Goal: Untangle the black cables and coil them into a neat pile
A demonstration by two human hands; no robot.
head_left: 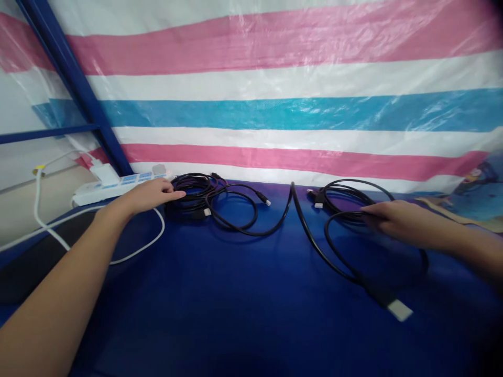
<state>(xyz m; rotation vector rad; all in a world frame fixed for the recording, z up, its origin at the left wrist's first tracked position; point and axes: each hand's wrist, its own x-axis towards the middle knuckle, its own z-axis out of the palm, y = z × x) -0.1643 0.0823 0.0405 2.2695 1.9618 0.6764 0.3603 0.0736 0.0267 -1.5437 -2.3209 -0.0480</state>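
From where I stood, I could read no words, labels, brands, numbers or signs on anything before me.

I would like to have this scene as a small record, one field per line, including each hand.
Left hand: at the left coil of black cables; grip unclear
Right hand: pinching a black cable
Power strip: white, behind the left forearm, white adapter plugged in
Surface: blue
Backdrop: sheet with pink, white and blue stripes
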